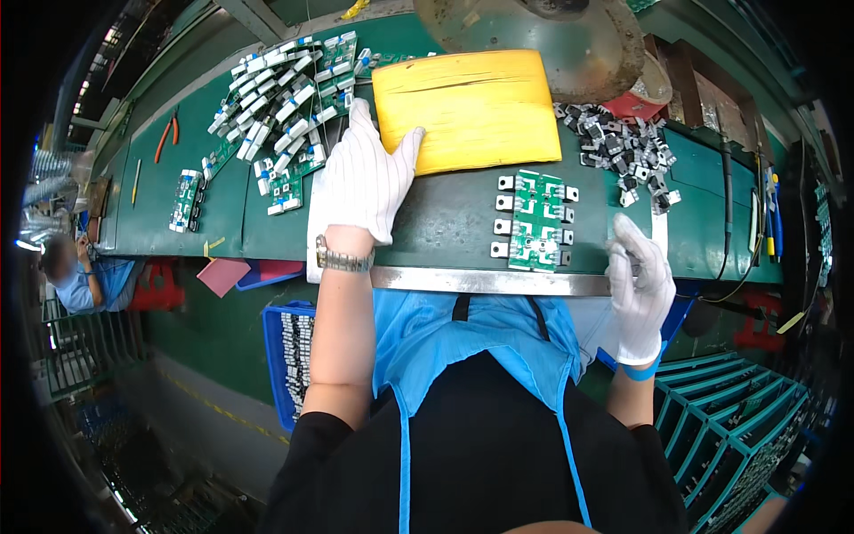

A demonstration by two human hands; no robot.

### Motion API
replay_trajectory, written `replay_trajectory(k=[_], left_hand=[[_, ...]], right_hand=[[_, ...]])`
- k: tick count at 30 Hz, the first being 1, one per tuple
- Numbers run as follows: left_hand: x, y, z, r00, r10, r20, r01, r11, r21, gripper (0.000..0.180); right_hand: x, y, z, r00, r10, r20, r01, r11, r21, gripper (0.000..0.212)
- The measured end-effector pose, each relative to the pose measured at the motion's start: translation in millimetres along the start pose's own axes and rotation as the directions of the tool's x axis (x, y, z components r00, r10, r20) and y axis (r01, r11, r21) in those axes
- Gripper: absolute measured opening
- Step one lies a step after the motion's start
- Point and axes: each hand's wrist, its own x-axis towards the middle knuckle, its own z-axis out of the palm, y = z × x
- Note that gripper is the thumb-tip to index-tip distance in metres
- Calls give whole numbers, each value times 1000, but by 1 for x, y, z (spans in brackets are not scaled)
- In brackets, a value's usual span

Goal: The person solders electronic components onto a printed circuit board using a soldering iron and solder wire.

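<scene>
At the left edge of the yellow board [471, 109], the gloved left hand [369, 182] is spread, thumb over the board — whether they touch, I cannot tell. Near the metal bench edge [498, 281], the gloved right hand [640, 289] is loosely curled, visibly holding nothing — right of the green circuit board [536, 214], which lies nearer the person than the yellow board.
</scene>
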Motion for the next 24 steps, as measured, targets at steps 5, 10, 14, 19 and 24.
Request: replay_trajectory(k=[5, 10, 14, 19, 24], left_hand=[[22, -21, 2, 964, -115, 238, 213, 870, -445, 77], [-11, 26, -47, 971, -194, 139, 184, 242, -953, 33], [-61, 47, -74, 939, -65, -338, -194, 710, -677, 29], [-96, 44, -73, 437, 881, -184, -888, 391, -241, 53], [-117, 48, -25, 389, 899, -204, -907, 334, -256, 50]], right_hand=[[9, -8, 6, 999, 7, 36, -8, 1000, 7, 32], [13, -12, 9, 1000, -1, 13, 0, 996, 90, 35], [20, -11, -5, 963, 267, -31, -243, 914, 325, 32], [68, -13, -24, 978, 179, -106, -134, 932, 338, 42], [100, -17, 1, 946, -269, 180, 276, 961, -17, 52]])
